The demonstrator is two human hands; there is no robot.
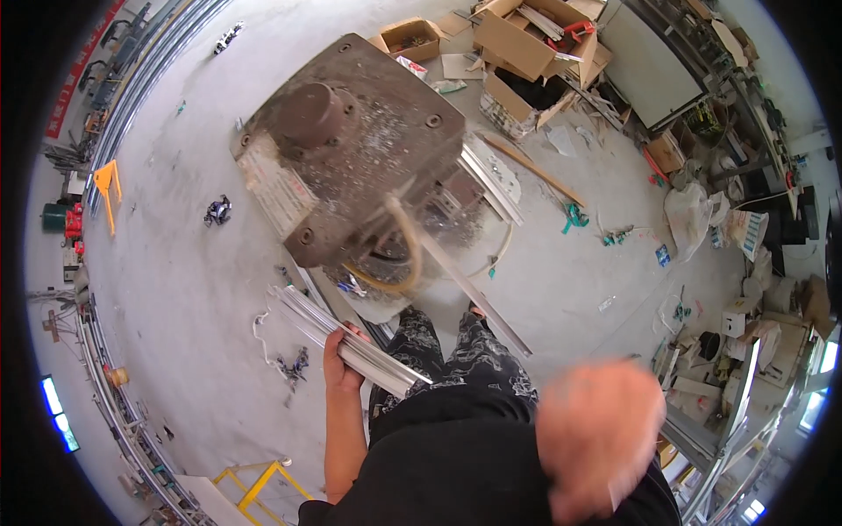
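Note:
My left hand (pixel 342 355) is closed round a bundle of long silvery metal profiles (pixel 373 364), held aslant in front of my legs. My right hand (pixel 601 430) is raised at the lower right, smeared by motion, so its fingers cannot be made out. A large brown machine (pixel 368 167) with a round boss and corner bolts stands just ahead, strewn with chips. From its near side a single metal strip (pixel 478 302) slants down toward my right, apart from the right hand. A yellowish hose (pixel 408 250) loops at the machine's front.
More light profiles (pixel 491 184) jut from the machine's right side. A wooden stick (pixel 539 171) lies on the floor beyond. Cardboard boxes (pixel 526 39) pile up at the back. A yellow stand (pixel 110 193) is at far left, and cluttered shelving (pixel 745 114) lines the right.

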